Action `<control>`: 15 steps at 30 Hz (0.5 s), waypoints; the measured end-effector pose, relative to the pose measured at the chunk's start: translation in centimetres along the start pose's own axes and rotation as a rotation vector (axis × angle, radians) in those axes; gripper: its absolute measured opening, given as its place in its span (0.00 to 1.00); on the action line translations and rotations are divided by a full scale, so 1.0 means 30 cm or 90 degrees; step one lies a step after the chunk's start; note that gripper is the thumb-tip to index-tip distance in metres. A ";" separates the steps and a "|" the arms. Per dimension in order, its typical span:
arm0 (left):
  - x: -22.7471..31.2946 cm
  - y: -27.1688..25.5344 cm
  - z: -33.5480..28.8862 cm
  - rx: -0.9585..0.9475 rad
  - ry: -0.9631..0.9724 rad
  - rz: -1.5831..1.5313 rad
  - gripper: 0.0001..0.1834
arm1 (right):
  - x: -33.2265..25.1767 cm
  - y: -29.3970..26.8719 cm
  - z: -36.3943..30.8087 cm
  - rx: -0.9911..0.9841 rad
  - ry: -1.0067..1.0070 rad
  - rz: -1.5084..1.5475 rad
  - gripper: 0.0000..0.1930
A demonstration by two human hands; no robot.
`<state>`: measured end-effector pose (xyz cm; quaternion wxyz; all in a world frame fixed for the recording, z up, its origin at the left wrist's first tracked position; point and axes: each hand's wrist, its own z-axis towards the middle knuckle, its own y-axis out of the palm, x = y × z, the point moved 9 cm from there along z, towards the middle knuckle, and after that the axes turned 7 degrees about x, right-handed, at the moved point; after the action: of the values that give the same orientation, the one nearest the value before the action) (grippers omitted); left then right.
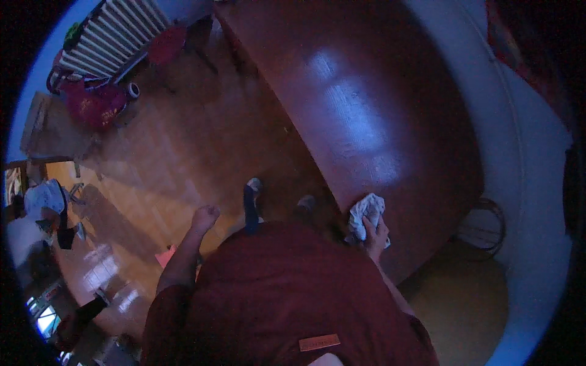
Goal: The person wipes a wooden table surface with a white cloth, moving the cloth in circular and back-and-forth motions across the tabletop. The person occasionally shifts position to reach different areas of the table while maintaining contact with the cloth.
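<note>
Right hand: I see the right hand [376, 232] closed on a cloth, its fingers over the bunched fabric; the palm side and thumb are hard to separate from the folds.
Cloth: 1 pale, crumpled cloth [368, 207], at the near left edge of the table; I cannot tell how much of it rests on the top and how much passes the edge.
Left hand: the left hand [206, 216] is held away from the table, above the floor [165, 146], fingers drawn in as a loose fist; its inside is hidden from me.
Table: a long reddish-brown table [421, 116], glossy, with bright reflections down the middle; its far end is cut off at the top.
Wearer: a dark red shirt [287, 274] fills the lower middle and covers most of the legs; 2 feet show, the right 1 dim.
Upper left: a white radiator [113, 39], a red stool seat [166, 46] and a red fabric heap [94, 104], its support unclear.
Right side: a curved metal frame [499, 229], partly behind the table.
Lower left: blurred, dark clutter; I cannot identify it.
</note>
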<state>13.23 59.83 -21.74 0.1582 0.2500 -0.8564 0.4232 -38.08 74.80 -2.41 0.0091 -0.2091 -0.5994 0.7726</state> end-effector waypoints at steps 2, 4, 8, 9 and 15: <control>-0.003 0.065 -0.045 -0.025 0.085 0.162 0.17 | -0.049 0.021 0.083 -0.006 -0.004 0.025 0.31; 0.001 0.049 -0.056 -0.032 0.093 0.130 0.17 | -0.209 0.067 0.275 0.064 -0.088 0.076 0.29; 0.118 -0.046 -0.104 0.005 0.160 0.061 0.17 | -0.509 0.175 0.673 0.007 -0.131 0.052 0.26; 0.139 -0.052 -0.106 -0.031 0.119 0.077 0.17 | -0.542 0.200 0.729 -0.003 -0.151 0.047 0.26; 0.104 -0.009 -0.121 -0.022 0.026 0.048 0.20 | -0.325 0.034 0.393 -0.004 -0.113 0.056 0.24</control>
<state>11.01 61.71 -17.90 0.1637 0.2062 -0.8692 0.4186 -32.88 61.07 1.98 -0.0788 -0.1659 -0.5902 0.7861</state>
